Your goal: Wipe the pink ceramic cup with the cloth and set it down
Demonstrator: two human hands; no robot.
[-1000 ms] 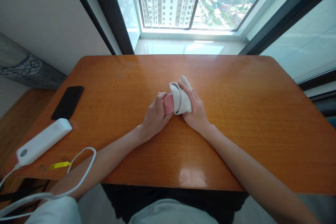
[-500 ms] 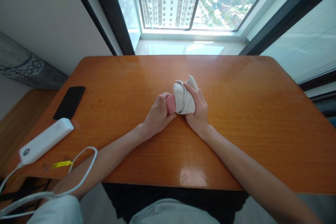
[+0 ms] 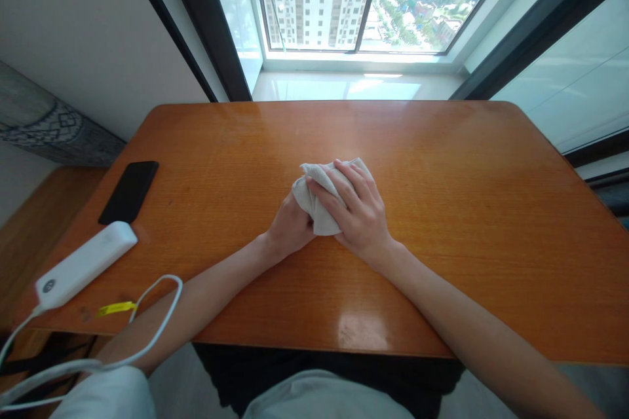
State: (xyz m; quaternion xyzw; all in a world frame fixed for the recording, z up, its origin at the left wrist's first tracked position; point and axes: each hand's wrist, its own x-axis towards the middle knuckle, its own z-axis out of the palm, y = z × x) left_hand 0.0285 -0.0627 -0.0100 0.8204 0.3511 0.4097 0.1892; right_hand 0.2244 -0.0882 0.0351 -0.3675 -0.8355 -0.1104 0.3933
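A pale grey-white cloth (image 3: 324,221) is bunched up above the middle of the table. Spread over its top and right side are the fingers of my right hand (image 3: 364,217), which grips it. My left hand (image 3: 289,229) is closed under the cloth's left side, with its fingertips covered. The pink block-like object seen in that hand half a second ago is hidden beneath the cloth, so its kind does not show.
On the brown wooden table (image 3: 466,222), a black phone (image 3: 128,192) lies at the left. A white power strip (image 3: 87,265) is in front of it, its white cable (image 3: 170,308) looping over my left forearm. A window (image 3: 354,0) stands beyond the far edge.
My right hand has moved the cloth left and slightly nearer, over the pink object and my left fingers. Its fingers now lie more spread across the top. My left arm has hardly moved.
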